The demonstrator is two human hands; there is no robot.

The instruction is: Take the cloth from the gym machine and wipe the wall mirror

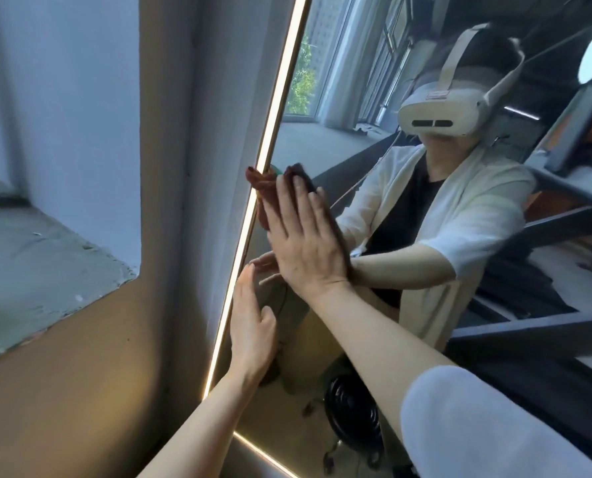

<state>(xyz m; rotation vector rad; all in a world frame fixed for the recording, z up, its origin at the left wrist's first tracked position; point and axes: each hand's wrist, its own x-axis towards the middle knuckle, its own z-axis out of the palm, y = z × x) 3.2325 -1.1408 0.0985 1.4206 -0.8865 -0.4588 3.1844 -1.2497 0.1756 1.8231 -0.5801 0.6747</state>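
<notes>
Rust-red cloth (pixel 265 191) pressed to mirror (pixel 322 139) under flat right hand (pixel 305 243); left hand (pixel 253 329) open, bracing. Advise even, overlapping strokes.

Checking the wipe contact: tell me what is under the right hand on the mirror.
Under the flat right hand lies the reddish-brown cloth, pressed against the wall mirror near its lit left edge. Only the cloth's upper part shows; the rest is covered by the palm.

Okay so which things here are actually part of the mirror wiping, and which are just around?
In use:
- dark red cloth
- light-edged wall mirror
- right hand, flat on the cloth
- left hand, open by the mirror edge

Just around:
- grey-white wall
- glowing light strip
</notes>
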